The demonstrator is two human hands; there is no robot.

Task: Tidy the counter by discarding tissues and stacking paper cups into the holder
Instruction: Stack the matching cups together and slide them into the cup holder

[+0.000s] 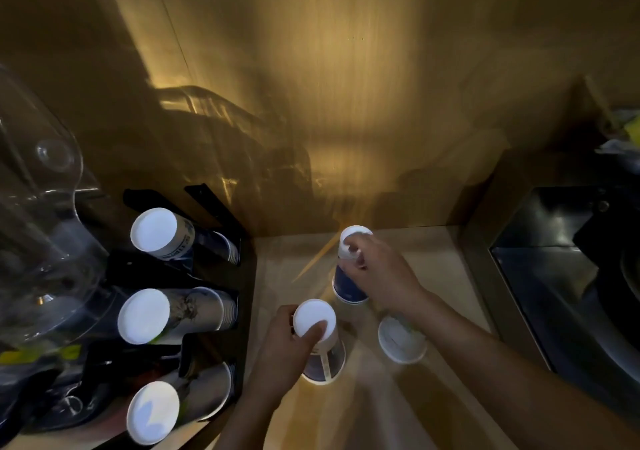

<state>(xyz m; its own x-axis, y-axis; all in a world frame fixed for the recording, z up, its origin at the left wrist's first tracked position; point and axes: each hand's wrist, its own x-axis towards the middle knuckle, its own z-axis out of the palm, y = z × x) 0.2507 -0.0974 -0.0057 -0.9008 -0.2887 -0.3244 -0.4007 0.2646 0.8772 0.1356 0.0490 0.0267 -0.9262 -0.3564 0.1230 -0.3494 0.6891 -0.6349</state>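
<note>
Two upside-down paper cups stand on the wooden counter (433, 276). My left hand (284, 349) grips the nearer cup (320, 338) around its white base. My right hand (377, 276) holds the farther cup (349, 266), a blue and white one, by its top. A third paper cup (401, 340) lies partly hidden under my right forearm. At the left, the black cup holder (214, 207) carries three stacks of cups (156, 229), (145, 316), (154, 411), white bases towards me. No tissues are visible.
A clear plastic dome or dispenser (45, 224) stands at the far left beside the holder. A dark bin opening (571, 276) with a metal rim sits at the right. A wooden back wall (346, 103) closes the counter behind the cups.
</note>
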